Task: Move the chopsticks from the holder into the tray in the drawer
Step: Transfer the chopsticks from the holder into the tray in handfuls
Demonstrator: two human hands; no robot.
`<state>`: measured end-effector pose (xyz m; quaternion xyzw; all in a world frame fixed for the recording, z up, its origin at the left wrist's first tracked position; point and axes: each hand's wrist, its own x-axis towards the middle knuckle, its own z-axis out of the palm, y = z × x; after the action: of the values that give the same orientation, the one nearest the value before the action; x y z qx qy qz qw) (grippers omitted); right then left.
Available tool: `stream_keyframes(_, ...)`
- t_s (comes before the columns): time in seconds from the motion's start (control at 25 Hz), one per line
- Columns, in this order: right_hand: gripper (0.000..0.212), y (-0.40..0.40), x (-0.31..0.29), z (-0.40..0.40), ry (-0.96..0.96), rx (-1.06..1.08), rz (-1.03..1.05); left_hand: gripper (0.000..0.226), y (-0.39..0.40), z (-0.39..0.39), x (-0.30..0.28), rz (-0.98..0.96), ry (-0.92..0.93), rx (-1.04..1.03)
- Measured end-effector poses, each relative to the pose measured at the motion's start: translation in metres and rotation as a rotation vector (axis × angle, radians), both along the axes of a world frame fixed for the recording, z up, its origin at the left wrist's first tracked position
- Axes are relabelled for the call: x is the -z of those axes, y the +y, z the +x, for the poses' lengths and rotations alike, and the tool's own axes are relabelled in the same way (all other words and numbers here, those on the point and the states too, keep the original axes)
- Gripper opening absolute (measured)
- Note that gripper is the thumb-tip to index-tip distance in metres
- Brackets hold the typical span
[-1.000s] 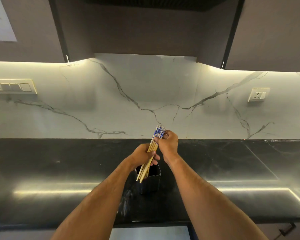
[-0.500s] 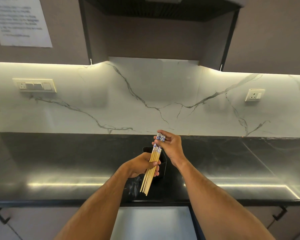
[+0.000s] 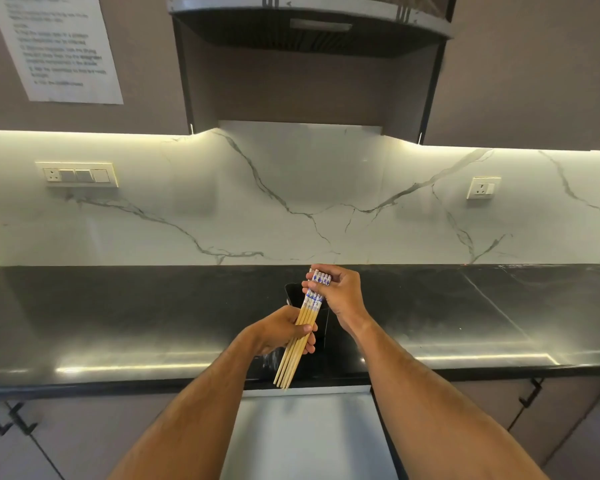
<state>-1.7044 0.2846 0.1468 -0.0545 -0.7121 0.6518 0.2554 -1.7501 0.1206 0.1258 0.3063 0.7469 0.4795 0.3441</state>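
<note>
A bundle of several wooden chopsticks [image 3: 293, 355] with blue-and-white patterned tops is held in the air, tilted, tips pointing down toward me. My left hand [image 3: 281, 329] grips the bundle around its middle. My right hand [image 3: 336, 292] pinches the patterned top ends. The black holder [image 3: 323, 327] stands on the counter right behind the bundle, mostly hidden by both hands. A pale grey drawer front [image 3: 305, 434] lies below the counter edge between my forearms; I see no tray.
The black stone counter [image 3: 118, 323] runs left to right under a white marble backsplash. Closed lower cabinets with black handles [image 3: 530, 393] flank the drawer. A range hood [image 3: 309, 26] hangs overhead. A printed sheet [image 3: 56, 46] is stuck on the upper left cabinet.
Both hands have lifted the chopstick bundle clear of the holder and drawn it toward me. The view has pulled back and down, so the drawer front and lower cabinets now show.
</note>
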Motion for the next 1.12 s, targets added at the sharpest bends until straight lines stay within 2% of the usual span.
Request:
stream_keyframes(0.16,0.033,-0.004,-0.001,0.014,-0.022,0.077,-0.021,0.021,-0.006,0.012,-0.002,0.011,0.047,-0.024)
stream_keyframes(0.28,0.035,-0.004,0.008,0.022,-0.069,0.141,0.046,0.013,-0.003,0.017,-0.001,-0.084,0.173,-0.093)
stream_keyframes(0.36,0.047,-0.001,0.013,0.026,-0.123,0.173,0.306,0.009,0.0,0.016,0.0,-0.251,0.331,-0.118)
stream_keyframes(0.44,0.058,0.002,0.011,0.028,-0.151,0.162,0.723,0.014,0.001,0.01,-0.003,-0.493,0.614,-0.093)
stream_keyframes(0.52,0.052,-0.002,0.006,0.029,-0.159,0.03,1.172,0.026,0.003,0.008,-0.004,-0.646,0.835,-0.052)
stream_keyframes(0.6,0.036,-0.012,0.009,0.031,-0.246,-0.09,1.441,0.031,0.01,0.008,0.0,-0.704,0.943,-0.02)
stream_keyframes(0.76,0.014,-0.015,0.029,0.039,-0.418,-0.086,1.448,0.031,0.024,0.012,0.015,-0.719,1.013,0.011)
stream_keyframes(1.0,0.012,-0.013,0.057,0.044,-0.546,-0.126,1.381,0.034,0.023,0.022,0.053,-0.753,1.063,0.051)
stream_keyframes(1.12,0.012,-0.014,0.071,0.046,-0.59,-0.092,1.381,0.038,0.023,0.029,0.066,-0.723,1.021,0.04)
